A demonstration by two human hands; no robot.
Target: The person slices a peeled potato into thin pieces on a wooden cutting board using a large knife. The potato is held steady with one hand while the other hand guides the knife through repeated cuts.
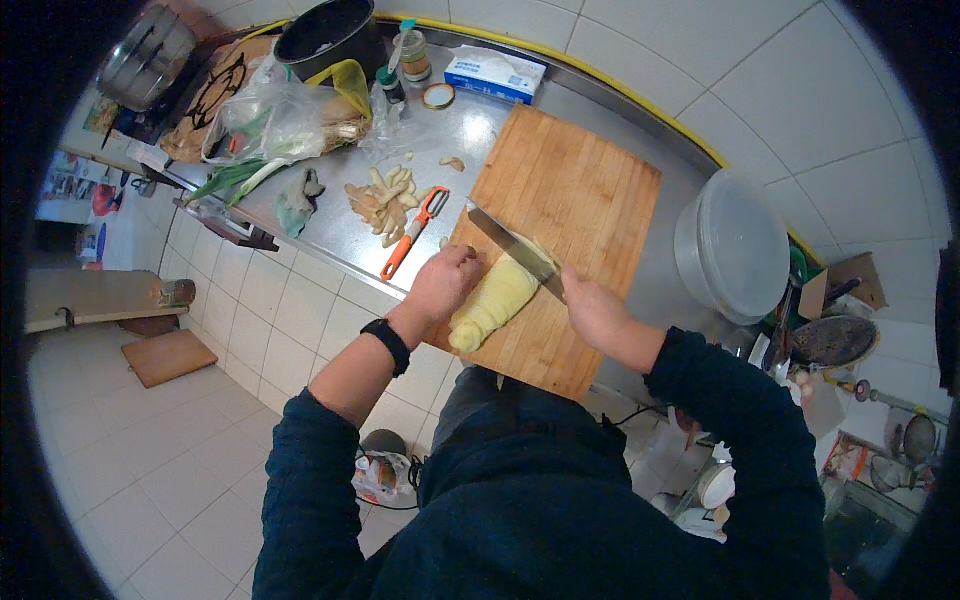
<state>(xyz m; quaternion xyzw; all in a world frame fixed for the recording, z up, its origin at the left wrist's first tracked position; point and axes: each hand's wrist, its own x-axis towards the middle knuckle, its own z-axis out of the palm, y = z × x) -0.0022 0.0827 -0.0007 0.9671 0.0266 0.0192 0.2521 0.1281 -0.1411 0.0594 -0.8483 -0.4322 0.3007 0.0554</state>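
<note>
A peeled pale-yellow vegetable point(493, 306) with a ridged surface lies lengthwise on a wooden cutting board point(577, 180). My right hand point(596, 311) grips the handle of a broad kitchen knife point(514, 244). The blade crosses the far end of the vegetable, its tip pointing to the far left. A little cut pale flesh shows just beyond the blade. My left hand point(448, 281) is at the vegetable's left side, fingers curled in; whether it grips the vegetable cannot be told. An orange peeler point(415, 234) lies on the steel counter point(472, 124), left of the board.
Peelings point(384, 202) and a crumpled cloth point(300, 201) lie left of the peeler. Behind them are a plastic bag of vegetables point(277, 124), a black pot point(326, 37), jars point(412, 56) and a tissue box point(495, 73). Lidded plastic tubs point(739, 244) stand right of the board.
</note>
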